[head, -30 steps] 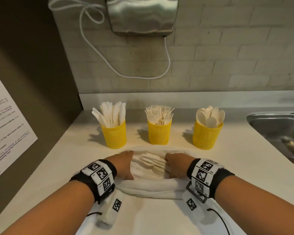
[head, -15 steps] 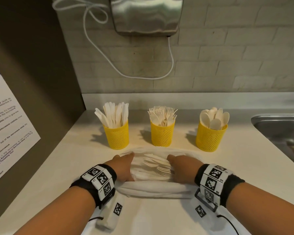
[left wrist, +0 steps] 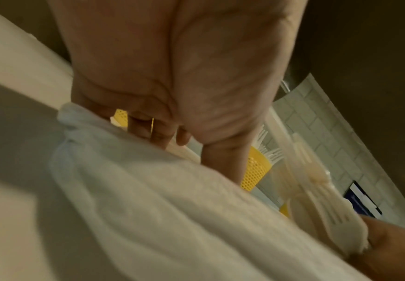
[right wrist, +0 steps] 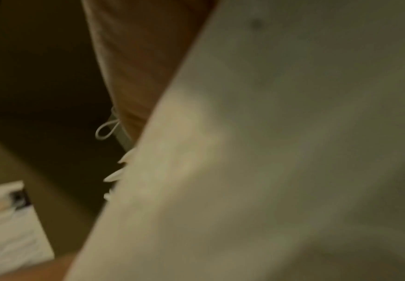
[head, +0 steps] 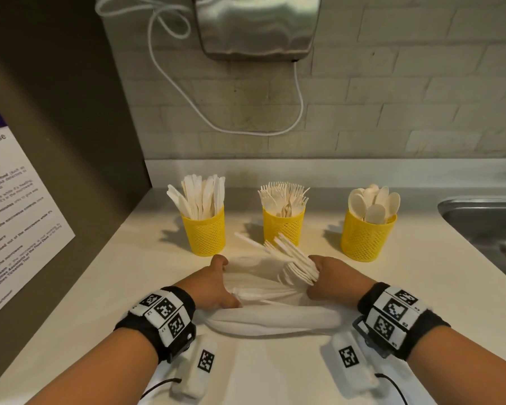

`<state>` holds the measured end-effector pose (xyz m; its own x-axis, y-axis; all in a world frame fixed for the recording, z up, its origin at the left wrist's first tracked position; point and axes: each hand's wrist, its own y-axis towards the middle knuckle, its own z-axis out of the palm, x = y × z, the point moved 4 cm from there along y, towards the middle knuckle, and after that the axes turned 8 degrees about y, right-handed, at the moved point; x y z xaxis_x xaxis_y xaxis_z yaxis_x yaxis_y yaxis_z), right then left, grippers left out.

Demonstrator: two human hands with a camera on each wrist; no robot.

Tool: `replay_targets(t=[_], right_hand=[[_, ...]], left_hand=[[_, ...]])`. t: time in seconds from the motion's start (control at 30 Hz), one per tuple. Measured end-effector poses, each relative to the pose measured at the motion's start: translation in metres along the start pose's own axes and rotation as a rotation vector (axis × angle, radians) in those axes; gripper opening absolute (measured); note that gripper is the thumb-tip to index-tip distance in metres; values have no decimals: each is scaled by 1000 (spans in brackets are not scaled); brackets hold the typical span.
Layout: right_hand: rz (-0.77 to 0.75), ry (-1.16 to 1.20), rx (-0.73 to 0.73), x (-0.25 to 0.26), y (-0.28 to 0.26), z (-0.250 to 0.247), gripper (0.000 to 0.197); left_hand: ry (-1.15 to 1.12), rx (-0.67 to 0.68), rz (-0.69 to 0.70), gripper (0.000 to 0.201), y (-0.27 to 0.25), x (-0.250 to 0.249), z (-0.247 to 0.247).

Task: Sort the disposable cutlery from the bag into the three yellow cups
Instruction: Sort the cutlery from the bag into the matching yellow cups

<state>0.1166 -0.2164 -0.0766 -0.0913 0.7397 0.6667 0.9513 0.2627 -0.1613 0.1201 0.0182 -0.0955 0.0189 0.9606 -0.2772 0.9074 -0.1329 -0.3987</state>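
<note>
On the pale countertop the white bag lies crumpled in front of the person, its mouth facing the three yellow cups. The right hand grips a fanned bundle of white forks, fingers curled tight round the head ends, handles angling up and to the left above the bag's opening. In the left wrist view the tines show clearly against that fist. The left hand pins the bag's left side, fingers curled into the fabric with the thumb at the rolled edge. The right wrist view is mostly blur, pale fabric and a few tine tips.

Behind the bag stands the row of mesh cups, well apart from one another: the knife cup on the left, the fork cup in the middle just beyond the raised handles, the spoon cup on the right. To the far right sits a steel sink. On the tiled wall hangs a steel hand dryer with a white cable, and a printed notice is fixed on the left panel.
</note>
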Motion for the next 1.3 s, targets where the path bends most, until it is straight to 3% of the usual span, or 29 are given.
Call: replay_targets(t=[0.1, 0.27, 0.53, 0.63, 0.73, 0.83, 0.9, 1.07, 1.17, 1.3], right_hand=[[-59, 205, -41, 2, 0, -7, 35], [-99, 731, -155, 1, -6, -5, 42], [-104, 1028, -90, -4, -8, -4, 47], [-104, 1251, -193, -9, -6, -19, 45], [-226, 1368, -383, -7, -8, -46, 36], [-340, 1351, -530, 7, -14, -53, 28], [-383, 1213, -556, 19, -15, -39, 31], [-251, 949, -329, 25, -10, 22, 47], [-163, 861, -193, 19, -10, 33, 34], [-51, 787, -236, 9, -4, 23, 22]], left_hand=[[74, 16, 82, 88, -4, -7, 4], [390, 97, 190, 94, -13, -30, 24], [494, 181, 242, 73, -18, -39, 27], [556, 217, 225, 66, -20, -40, 25], [534, 211, 208, 68, -19, -38, 23], [533, 202, 205, 70, -18, -38, 23], [535, 193, 208, 70, -17, -40, 24], [535, 170, 212, 71, -13, -36, 27], [520, 159, 201, 74, -11, -31, 25], [468, 170, 191, 78, -13, -28, 20]])
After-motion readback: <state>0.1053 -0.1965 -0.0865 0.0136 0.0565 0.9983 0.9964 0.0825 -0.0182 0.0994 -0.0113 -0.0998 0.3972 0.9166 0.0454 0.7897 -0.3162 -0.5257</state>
